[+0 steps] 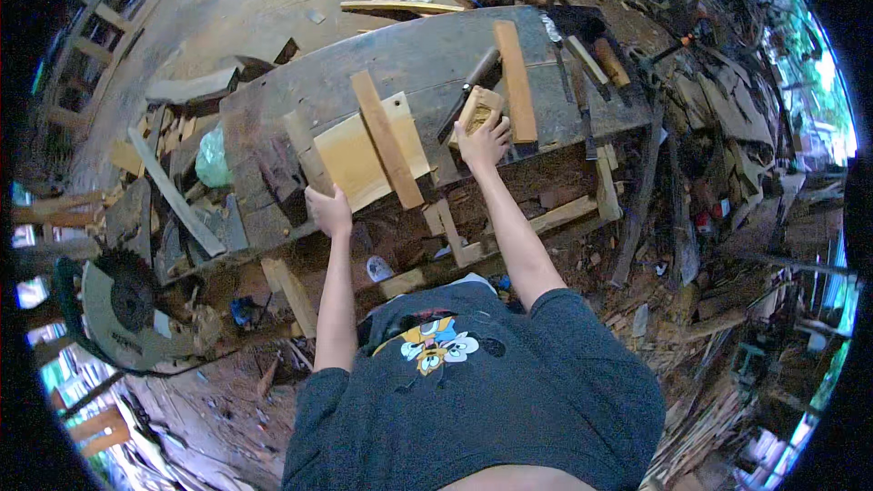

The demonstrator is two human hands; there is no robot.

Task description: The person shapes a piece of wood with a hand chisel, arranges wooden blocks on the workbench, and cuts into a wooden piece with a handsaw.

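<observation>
My left hand [329, 211] is closed around the near end of a greyish wood strip [309, 155] at the left edge of a pale, flat board [346, 159]. A brown wood strip [386, 139] lies slantwise across that board. My right hand [485, 141] grips a small wooden block [476, 109] on the bench, fingers over its right side. Just beyond the block lies a dark-handled tool [482, 70], its blade partly hidden. Right of it rests another reddish-brown wood strip [516, 82].
The dark workbench [309, 73] carries more sticks and tools at its right end. A circular saw [118, 305] sits at the lower left. A pale green plastic bag [213, 159] lies by the bench's left end. Wood scraps [718, 100] clutter the right side.
</observation>
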